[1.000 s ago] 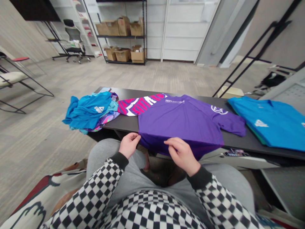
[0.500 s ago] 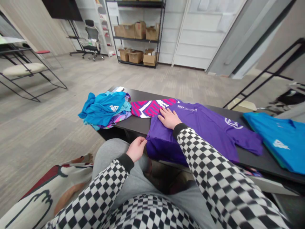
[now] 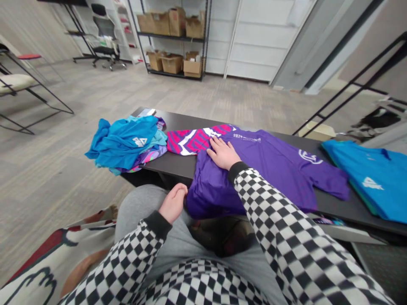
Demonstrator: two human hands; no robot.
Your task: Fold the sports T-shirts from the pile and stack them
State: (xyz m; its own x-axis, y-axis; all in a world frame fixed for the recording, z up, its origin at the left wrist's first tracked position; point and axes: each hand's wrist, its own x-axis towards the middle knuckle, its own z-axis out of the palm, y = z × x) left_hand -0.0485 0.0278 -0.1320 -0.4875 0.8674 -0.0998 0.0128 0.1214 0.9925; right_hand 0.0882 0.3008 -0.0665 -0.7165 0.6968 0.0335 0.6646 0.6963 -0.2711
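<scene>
A purple shirt (image 3: 270, 169) with one pink-and-white patterned sleeve lies spread over the black table (image 3: 181, 165), its lower part hanging over the near edge. My right hand (image 3: 223, 153) lies flat on its upper left part, fingers spread. Just left of the shirt's hanging edge is my left hand (image 3: 174, 202), its fingers curled together; whether any fabric is between them is hidden. A crumpled heap of blue and multicoloured shirts (image 3: 124, 142) sits on the table's left end. Folded blue shirts (image 3: 378, 182) are stacked at the right.
A metal shelf (image 3: 171, 37) with cardboard boxes stands against the back wall, near an office chair (image 3: 106, 40). A black metal frame (image 3: 352, 84) rises behind the table on the right. Patterned cloth (image 3: 54, 262) is at the lower left.
My left hand has moved slightly left and away from the shirt's edge. My right hand remains flat on the fabric. The whole view has shifted a little.
</scene>
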